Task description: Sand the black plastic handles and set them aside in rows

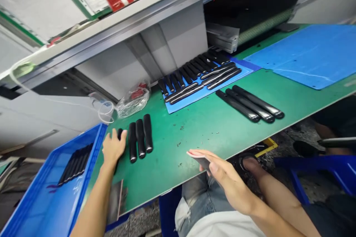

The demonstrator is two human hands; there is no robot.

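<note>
My left hand [112,148] is over a black tube [119,132] at the table's left side. Thumb and fingers lie on either side of this tube, and the palm hides most of it. Beside it, three more black tubes [140,139] with rounded, shiny ends lie in a row. Near the front edge, my right hand [225,177] holds a thin, grey, folded pad [202,161] with a pale reddish edge, perhaps sandpaper. Thumb and fingers close on the pad from opposite sides. It is apart from every tube.
A blue bin [96,148] with several black tubes stands at left. A blue mat [174,108] bears many black pieces at the back. Three long tubes [250,103] lie at right, before a blue sheet [314,55]. A shelf [133,26] overhangs the green table. Another person's leg [272,185] is at right.
</note>
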